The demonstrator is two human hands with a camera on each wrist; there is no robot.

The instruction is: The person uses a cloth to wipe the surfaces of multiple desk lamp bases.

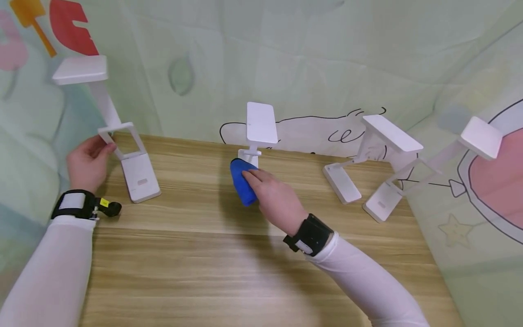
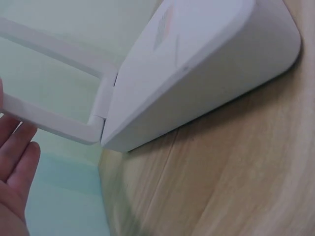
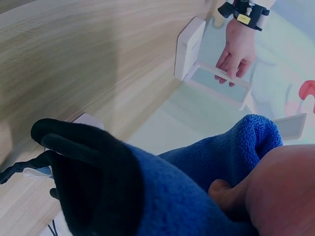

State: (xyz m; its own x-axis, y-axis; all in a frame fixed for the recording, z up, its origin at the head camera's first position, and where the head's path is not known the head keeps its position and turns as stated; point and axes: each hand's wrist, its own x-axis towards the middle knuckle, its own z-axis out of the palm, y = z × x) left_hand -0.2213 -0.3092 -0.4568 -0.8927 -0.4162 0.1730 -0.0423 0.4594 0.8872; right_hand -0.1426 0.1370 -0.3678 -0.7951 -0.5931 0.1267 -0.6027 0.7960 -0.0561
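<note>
A white folding desk lamp (image 1: 140, 178) stands at the left with its head raised. My left hand (image 1: 87, 163) grips one side bar of its open rectangular frame, thumb in front; the left wrist view shows fingers (image 2: 22, 157) under the bar. My right hand (image 1: 282, 200) holds a blue cloth (image 1: 243, 184) with a black edge. The cloth is bunched, its fuzzy surface (image 3: 197, 167) close up in the right wrist view. Just beyond it stands a second white desk lamp (image 1: 261, 122), its base partly hidden behind the cloth.
Two more white desk lamps, one with a slanted head (image 1: 392, 132) and one leaning right (image 1: 482, 137), stand close together at the right. The wood-grain table (image 1: 184, 263) meets a printed fabric backdrop (image 1: 196, 104) behind and at both sides.
</note>
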